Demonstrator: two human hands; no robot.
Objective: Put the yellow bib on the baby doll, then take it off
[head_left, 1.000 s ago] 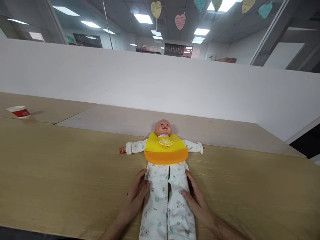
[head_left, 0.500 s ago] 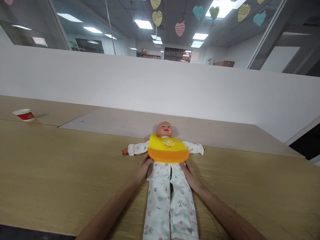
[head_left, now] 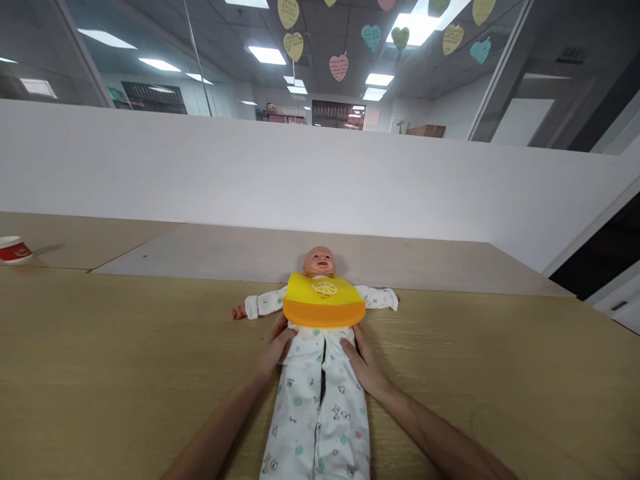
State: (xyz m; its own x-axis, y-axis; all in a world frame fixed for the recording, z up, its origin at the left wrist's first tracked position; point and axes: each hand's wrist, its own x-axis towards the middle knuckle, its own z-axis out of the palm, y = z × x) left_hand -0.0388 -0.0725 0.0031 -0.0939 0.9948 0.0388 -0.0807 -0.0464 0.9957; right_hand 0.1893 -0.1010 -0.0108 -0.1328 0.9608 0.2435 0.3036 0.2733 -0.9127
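Note:
A baby doll (head_left: 319,261) lies on its back on a light wooden table (head_left: 125,373), arms spread. It wears a white sleepsuit (head_left: 315,407) printed with small coloured motifs, and a yellow and orange silicone bib (head_left: 324,301) with a citrus slice design. My left hand (head_left: 277,348) and my right hand (head_left: 361,365) sit at either side of the suit's waist, just below the bib, with fingers on the cloth. A dark slit runs down the suit's front.
A red and white paper cup (head_left: 14,251) stands at the far left of the table. Behind the doll are a pale board (head_left: 225,257) and a white partition wall (head_left: 250,177). Paper hearts (head_left: 339,67) hang from the ceiling.
Both hands have moved up from the suit's thighs to its waist, under the bib. The slit down the suit's front has narrowed. The view has shifted, carrying the cup toward the left edge.

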